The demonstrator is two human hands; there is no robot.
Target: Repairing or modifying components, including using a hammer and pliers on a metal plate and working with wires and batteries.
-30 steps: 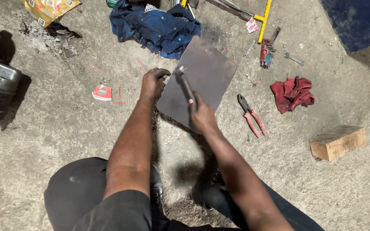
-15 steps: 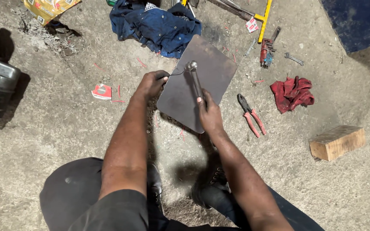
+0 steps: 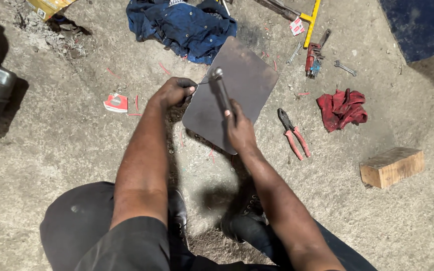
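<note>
Rough, gritty concrete floor [image 3: 66, 150] carries a flat, dull metal plate [image 3: 237, 90] with rounded corners at centre. Right hand [image 3: 238, 131] is wrapped tight round a dark hammer [image 3: 220, 90] over it; left hand [image 3: 174, 92] pinches a thin nail [image 3: 203, 83] at the plate's nine-o'clock edge. Red-handled pliers [image 3: 292, 133] lie at three o'clock.

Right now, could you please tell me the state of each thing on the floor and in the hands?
Hammer: gripped by right hand, head over the plate.
Thin pin: pinched by left hand.
Metal plate: flat on the floor.
Pliers: lying shut.
Red rag: crumpled.
Blue cloth: heaped.
Wood block: lying flat.
</note>
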